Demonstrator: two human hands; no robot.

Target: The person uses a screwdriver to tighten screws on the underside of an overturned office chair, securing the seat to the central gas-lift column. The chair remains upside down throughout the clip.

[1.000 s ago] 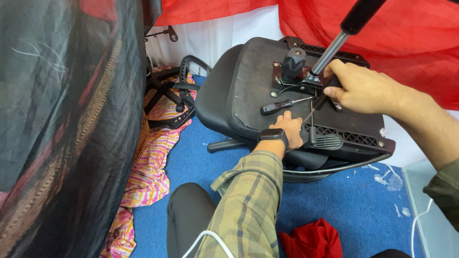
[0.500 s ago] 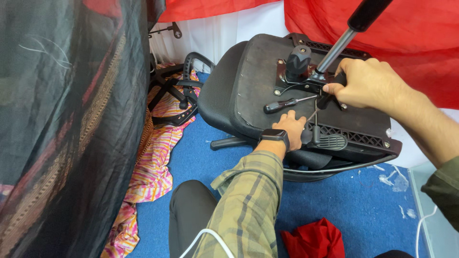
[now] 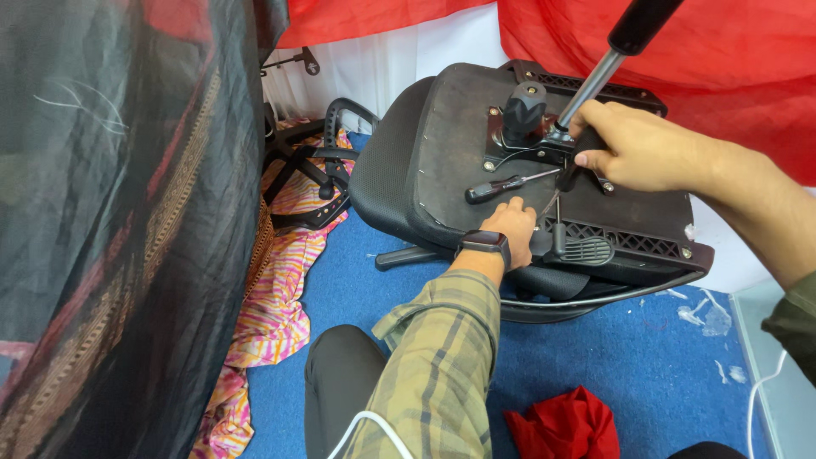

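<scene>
A black office chair lies tipped over with its seat underside [image 3: 629,212] facing me. A metal gas cylinder [image 3: 593,78] sticks up from the mechanism plate, beside a black knob [image 3: 525,104]. My right hand [image 3: 633,144] grips the mechanism at the foot of the cylinder. My left hand [image 3: 512,225], with a dark watch on the wrist and a plaid sleeve, rests with curled fingers on the seat underside. It lies just below a black-handled screwdriver [image 3: 501,185] resting on the seat. A black paddle lever [image 3: 586,251] sits to its right.
The chair's star base with casters [image 3: 306,178] lies at the left on a striped pink cloth [image 3: 272,306]. Dark sheer fabric [image 3: 102,212] hangs along the left, red fabric [image 3: 748,51] at the back. A crumpled red cloth [image 3: 565,425] lies on the blue carpet [image 3: 663,357] near my knee.
My left hand has crept up the seat underside toward the screwdriver. My right hand has kept its grip at the foot of the cylinder.
</scene>
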